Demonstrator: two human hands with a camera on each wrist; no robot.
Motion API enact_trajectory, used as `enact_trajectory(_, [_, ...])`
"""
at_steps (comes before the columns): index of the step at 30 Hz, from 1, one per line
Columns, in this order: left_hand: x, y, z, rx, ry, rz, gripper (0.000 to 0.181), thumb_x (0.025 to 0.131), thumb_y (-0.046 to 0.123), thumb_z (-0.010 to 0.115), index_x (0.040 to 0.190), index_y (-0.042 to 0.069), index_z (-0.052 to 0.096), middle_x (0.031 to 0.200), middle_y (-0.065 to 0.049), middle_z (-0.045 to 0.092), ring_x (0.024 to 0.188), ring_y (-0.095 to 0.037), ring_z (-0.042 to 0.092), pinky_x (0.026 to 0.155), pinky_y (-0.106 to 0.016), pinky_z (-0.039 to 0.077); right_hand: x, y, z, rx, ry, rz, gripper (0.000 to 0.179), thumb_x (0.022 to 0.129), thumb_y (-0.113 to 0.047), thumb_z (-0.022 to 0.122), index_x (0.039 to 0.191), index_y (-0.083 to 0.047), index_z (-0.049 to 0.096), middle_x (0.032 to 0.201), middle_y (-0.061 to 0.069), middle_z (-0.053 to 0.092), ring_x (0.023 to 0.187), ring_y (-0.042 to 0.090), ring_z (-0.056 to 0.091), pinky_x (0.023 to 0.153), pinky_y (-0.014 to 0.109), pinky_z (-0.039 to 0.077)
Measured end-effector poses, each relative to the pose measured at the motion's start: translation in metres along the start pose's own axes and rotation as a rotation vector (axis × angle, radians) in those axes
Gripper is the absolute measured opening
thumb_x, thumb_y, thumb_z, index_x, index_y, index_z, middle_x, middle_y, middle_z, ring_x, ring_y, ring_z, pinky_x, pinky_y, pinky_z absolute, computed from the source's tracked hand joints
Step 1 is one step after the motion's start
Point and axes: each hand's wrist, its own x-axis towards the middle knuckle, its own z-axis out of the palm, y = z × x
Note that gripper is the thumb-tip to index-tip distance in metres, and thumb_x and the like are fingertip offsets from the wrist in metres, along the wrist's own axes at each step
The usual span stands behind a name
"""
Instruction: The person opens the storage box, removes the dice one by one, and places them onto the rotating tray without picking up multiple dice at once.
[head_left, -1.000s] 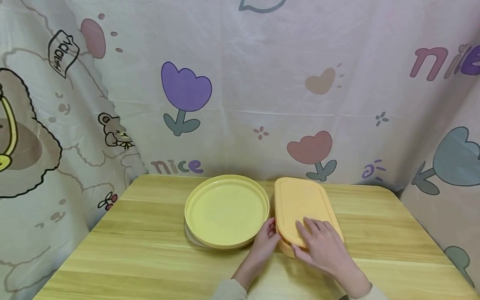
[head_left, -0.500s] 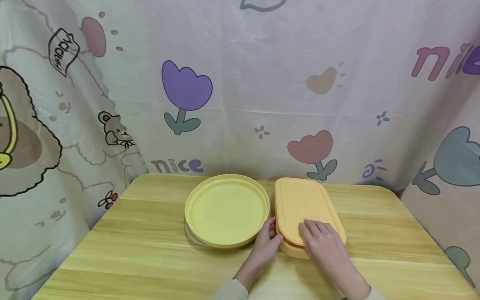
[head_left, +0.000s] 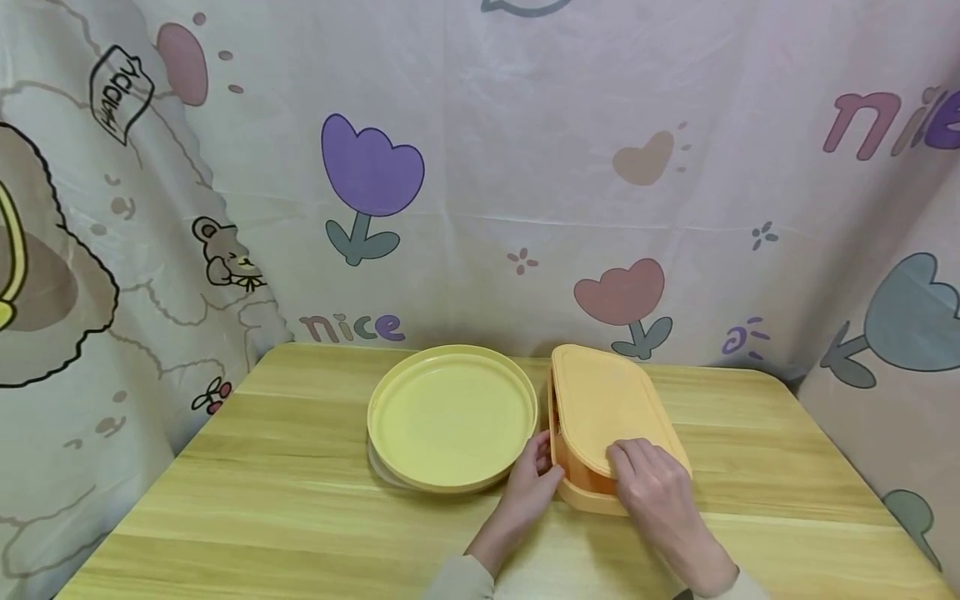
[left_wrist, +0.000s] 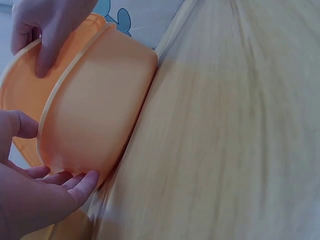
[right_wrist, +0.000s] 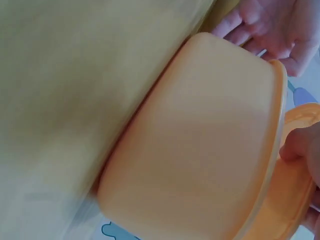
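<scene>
An orange rectangular plastic box (head_left: 592, 500) sits on the table, its lid (head_left: 611, 400) tilted up along the left and front edges. My right hand (head_left: 660, 492) pinches the lid's front edge, the thumb on its underside in the left wrist view. My left hand (head_left: 531, 483) holds the box at its front left corner. There the thumb meets the rim and the fingertips (left_wrist: 90, 180) lie against the outer wall. A gap shows between lid and rim, and most of what is inside the box is hidden.
Left of the box is a round, shallow yellow tray-like piece (head_left: 450, 417) with a raised rim, over a paler edge below it. The wooden table (head_left: 247, 500) ends at a printed cloth curtain (head_left: 480, 167) behind and at both sides.
The lid's left and front edges have risen, widening the gap above the box. My right hand has gone from resting on the lid's top to gripping its edge. My left hand stays put.
</scene>
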Motion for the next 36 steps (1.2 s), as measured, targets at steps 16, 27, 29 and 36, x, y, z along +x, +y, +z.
enact_trajectory(16, [0.002, 0.0, -0.001, -0.037, -0.011, 0.003, 0.058, 0.082, 0.002, 0.051, 0.136, -0.003, 0.03, 0.132, -0.02, 0.039, 0.117, -0.036, 0.04, 0.091, -0.042, 0.038, 0.002, 0.011, -0.006, -0.058, 0.185, 0.078, 0.027, 0.086, -0.013, 0.047, 0.071, 0.007, 0.059, 0.061, 0.013, 0.056, 0.042, 0.026, 0.048, 0.035, 0.035, 0.037])
enact_trajectory(27, [0.001, 0.001, -0.003, -0.029, -0.025, -0.014, 0.056, 0.085, 0.003, 0.054, 0.136, -0.002, 0.032, 0.133, -0.022, 0.039, 0.118, -0.038, 0.039, 0.094, -0.046, 0.034, -0.002, 0.023, -0.01, -0.166, 0.323, 0.313, 0.032, 0.083, -0.02, 0.051, 0.065, 0.006, 0.058, 0.048, 0.01, 0.048, 0.031, 0.02, 0.035, 0.029, 0.033, 0.023])
enact_trajectory(29, [0.001, 0.001, -0.003, -0.03, -0.029, -0.017, 0.056, 0.085, 0.003, 0.055, 0.136, -0.002, 0.032, 0.133, -0.022, 0.039, 0.118, -0.038, 0.039, 0.094, -0.046, 0.033, -0.004, 0.027, -0.013, -0.168, 0.357, 0.365, 0.031, 0.08, -0.018, 0.052, 0.063, 0.007, 0.057, 0.046, 0.011, 0.046, 0.03, 0.02, 0.033, 0.029, 0.032, 0.021])
enact_trajectory(36, [-0.001, 0.0, -0.002, -0.038, -0.031, -0.033, 0.058, 0.084, 0.005, 0.056, 0.136, 0.0, 0.032, 0.133, -0.02, 0.039, 0.119, -0.037, 0.038, 0.095, -0.048, 0.031, -0.017, 0.043, -0.023, -0.163, 0.44, 0.612, 0.028, 0.071, -0.015, 0.059, 0.057, 0.008, 0.053, 0.044, 0.014, 0.047, 0.035, 0.011, 0.032, 0.032, 0.024, 0.023])
